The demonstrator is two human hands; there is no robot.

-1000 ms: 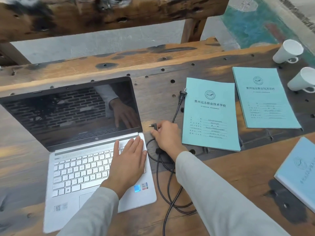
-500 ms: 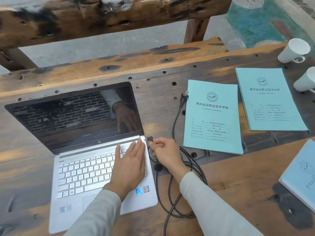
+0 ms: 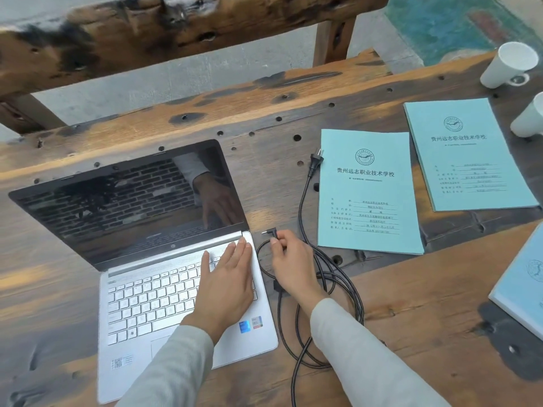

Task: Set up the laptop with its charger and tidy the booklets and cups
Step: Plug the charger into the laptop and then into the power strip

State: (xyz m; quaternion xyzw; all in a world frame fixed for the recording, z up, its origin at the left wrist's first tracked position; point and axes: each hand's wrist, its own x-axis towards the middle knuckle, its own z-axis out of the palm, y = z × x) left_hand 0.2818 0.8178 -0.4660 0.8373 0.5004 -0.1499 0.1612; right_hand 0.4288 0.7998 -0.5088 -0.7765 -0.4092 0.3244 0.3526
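A silver laptop (image 3: 141, 292) stands open on the wooden table with a dark screen. My left hand (image 3: 226, 286) lies flat on the right side of its keyboard. My right hand (image 3: 291, 262) pinches the charger's angled plug (image 3: 271, 232), which points at the laptop's right edge, a short gap away. The black charger cable (image 3: 302, 201) loops beside the laptop and its wall plug (image 3: 316, 160) lies loose. Three teal booklets lie at the right: one (image 3: 367, 195) near the cable, one (image 3: 467, 154) farther right, one (image 3: 523, 286) at the edge. Two white cups (image 3: 509, 64) (image 3: 530, 118) lie tipped at the far right.
The table (image 3: 411, 304) is rough dark wood with many small holes and a raised far plank. A heavy wooden beam (image 3: 176, 27) crosses behind it. Coils of cable lie under my right forearm.
My right hand has brought the charger plug from the table behind toward the laptop's right edge, then drawn it back a little. My left hand has stayed on the keyboard.
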